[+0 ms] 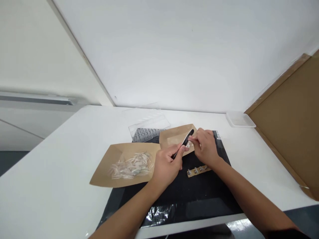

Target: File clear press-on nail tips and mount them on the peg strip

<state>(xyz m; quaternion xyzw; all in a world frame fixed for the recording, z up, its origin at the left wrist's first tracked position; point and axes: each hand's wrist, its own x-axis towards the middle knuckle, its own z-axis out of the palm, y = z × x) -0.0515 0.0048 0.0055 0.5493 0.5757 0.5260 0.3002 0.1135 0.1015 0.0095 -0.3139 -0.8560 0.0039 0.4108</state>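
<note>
My left hand [169, 162] is closed around a narrow, black, round-ended strip with a white edge [189, 134], tilted up to the right. Close against the strip's right side, my right hand [205, 146] has its thumb and fingertips pinched together. Whatever lies between those fingertips is too small to make out. Below both hands is a kraft paper tray [171, 135] with small white bits in it. A short tan strip with several small metal pieces in a row [197, 171] lies on the black mat [196, 192], below my right hand and partly behind my wrist.
Left of my hands, a larger kraft tray [104, 166] holds a heap of small clear plastic pieces [137, 164]. Clear sheets [157, 121] lie behind it. At the back right are a clear plastic container [240, 119] and an upright cardboard panel [291, 126]. A white wall bounds the table.
</note>
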